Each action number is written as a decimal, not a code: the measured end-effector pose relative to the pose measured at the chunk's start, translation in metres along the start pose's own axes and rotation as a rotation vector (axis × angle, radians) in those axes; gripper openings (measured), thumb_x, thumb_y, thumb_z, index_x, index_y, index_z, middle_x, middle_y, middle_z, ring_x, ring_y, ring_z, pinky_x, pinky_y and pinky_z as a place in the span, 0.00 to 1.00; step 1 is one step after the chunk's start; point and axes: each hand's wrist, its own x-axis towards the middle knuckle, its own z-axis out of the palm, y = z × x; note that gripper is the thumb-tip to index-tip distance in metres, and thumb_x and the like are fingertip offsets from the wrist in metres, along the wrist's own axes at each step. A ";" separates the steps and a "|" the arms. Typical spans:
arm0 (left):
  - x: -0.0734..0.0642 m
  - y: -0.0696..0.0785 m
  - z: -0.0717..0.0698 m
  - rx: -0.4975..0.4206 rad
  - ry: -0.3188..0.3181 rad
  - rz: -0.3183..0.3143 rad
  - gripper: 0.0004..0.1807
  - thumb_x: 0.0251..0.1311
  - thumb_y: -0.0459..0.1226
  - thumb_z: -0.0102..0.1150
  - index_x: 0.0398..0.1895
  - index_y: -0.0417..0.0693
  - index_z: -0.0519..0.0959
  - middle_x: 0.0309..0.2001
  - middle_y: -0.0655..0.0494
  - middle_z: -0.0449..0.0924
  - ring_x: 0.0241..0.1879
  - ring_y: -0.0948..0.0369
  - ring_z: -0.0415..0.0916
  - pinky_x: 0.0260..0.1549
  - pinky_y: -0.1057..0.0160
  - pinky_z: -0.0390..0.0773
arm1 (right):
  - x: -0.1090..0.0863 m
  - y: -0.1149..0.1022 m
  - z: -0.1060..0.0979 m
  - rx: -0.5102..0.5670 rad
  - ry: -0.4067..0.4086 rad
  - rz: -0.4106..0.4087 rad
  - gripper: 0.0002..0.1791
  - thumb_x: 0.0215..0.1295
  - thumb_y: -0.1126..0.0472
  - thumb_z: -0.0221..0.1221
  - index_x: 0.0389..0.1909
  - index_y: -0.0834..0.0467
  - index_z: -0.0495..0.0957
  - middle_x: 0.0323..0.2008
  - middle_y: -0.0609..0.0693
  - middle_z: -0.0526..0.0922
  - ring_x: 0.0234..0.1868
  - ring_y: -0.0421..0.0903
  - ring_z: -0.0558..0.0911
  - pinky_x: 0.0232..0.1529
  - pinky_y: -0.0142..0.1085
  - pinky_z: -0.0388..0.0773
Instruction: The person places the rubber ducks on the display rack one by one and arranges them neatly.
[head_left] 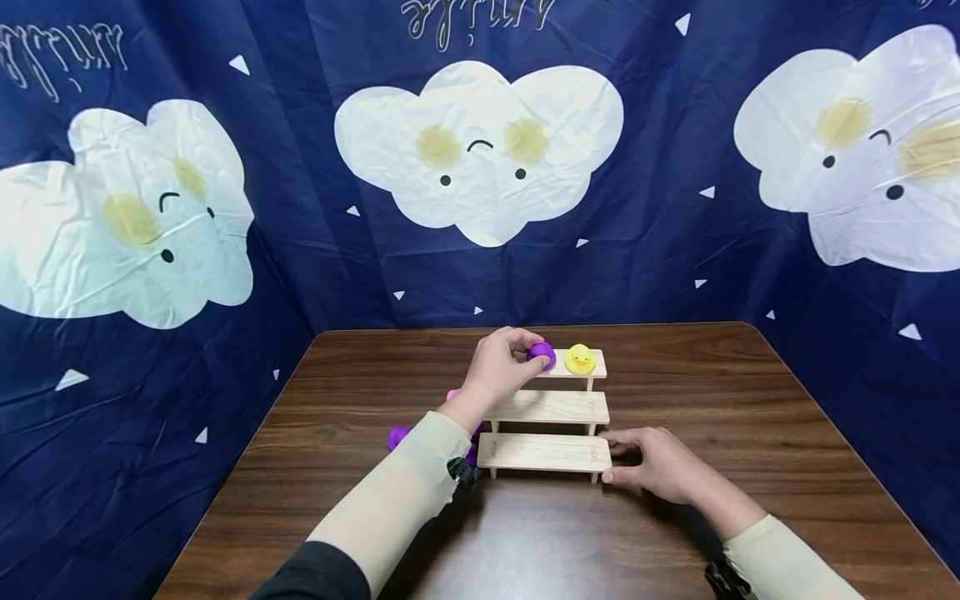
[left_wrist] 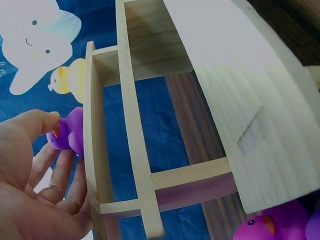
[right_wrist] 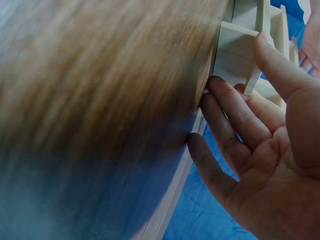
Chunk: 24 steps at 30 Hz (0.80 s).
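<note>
At the left of the top tier, my left hand (head_left: 501, 367) grips a purple rubber duck (head_left: 542, 357). In the left wrist view, my thumb lies over this duck (left_wrist: 70, 131) with fingers beneath, and the duck sits right at the board's edge. A yellow rubber duck (head_left: 580, 359) stands on the same tier, to its right. The three-tier wooden stand (head_left: 544, 452) is of pale wood. My right hand (head_left: 660, 462) holds the bottom tier's right end, thumb toward the front and fingers behind. In the right wrist view, the thumb tip meets the wooden edge.
Left of the stand are more purple ducks (head_left: 397, 437), partly hidden by my left forearm, with a pink piece (head_left: 452, 394) behind it. The brown wooden table (head_left: 360, 367) ends at a dark blue cloth (head_left: 480, 275) with clouds.
</note>
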 end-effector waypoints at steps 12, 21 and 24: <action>0.000 0.001 -0.001 -0.004 -0.003 -0.008 0.13 0.58 0.40 0.79 0.45 0.53 0.88 0.43 0.61 0.85 0.41 0.57 0.85 0.42 0.65 0.83 | 0.000 0.000 0.000 -0.005 0.002 -0.003 0.32 0.59 0.44 0.76 0.61 0.54 0.84 0.42 0.38 0.90 0.55 0.48 0.85 0.59 0.56 0.79; 0.000 0.000 0.000 -0.030 -0.002 -0.006 0.12 0.58 0.39 0.78 0.45 0.52 0.88 0.43 0.60 0.85 0.41 0.58 0.85 0.41 0.67 0.84 | 0.000 0.000 0.000 -0.010 0.004 -0.003 0.32 0.58 0.43 0.76 0.61 0.53 0.84 0.42 0.37 0.90 0.55 0.48 0.85 0.59 0.56 0.79; 0.000 0.000 0.000 -0.035 -0.005 -0.008 0.12 0.58 0.39 0.78 0.45 0.52 0.88 0.43 0.60 0.85 0.41 0.58 0.85 0.41 0.67 0.84 | 0.000 0.001 0.000 -0.009 0.004 -0.003 0.32 0.58 0.43 0.76 0.61 0.53 0.84 0.42 0.37 0.90 0.55 0.48 0.85 0.59 0.56 0.79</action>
